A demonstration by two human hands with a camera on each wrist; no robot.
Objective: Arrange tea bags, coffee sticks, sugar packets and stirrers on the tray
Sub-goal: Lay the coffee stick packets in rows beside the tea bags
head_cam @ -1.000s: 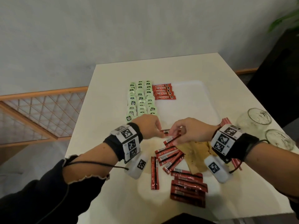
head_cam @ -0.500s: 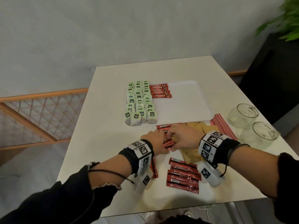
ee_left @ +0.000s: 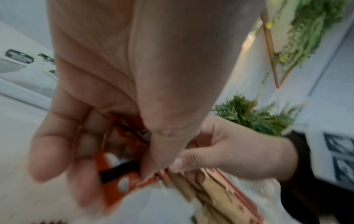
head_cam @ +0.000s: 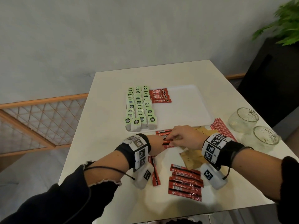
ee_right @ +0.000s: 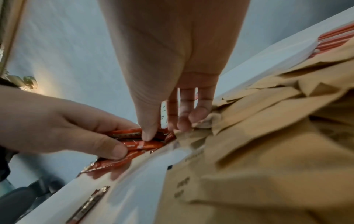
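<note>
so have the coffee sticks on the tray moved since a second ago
No. The row of coffee sticks lies at the far end of the tray, right beside the tea bags, just as before.

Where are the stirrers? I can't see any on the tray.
In the head view, the red stirrers lie on the table off the tray's right near corner, between brown sugar packets and two glass jars.

Head cam looks down from above the tabletop [head_cam: 103,130], fairly far. Both wrist cams sit super close, looking along each hand; all three catch the red coffee sticks [head_cam: 166,139].
</note>
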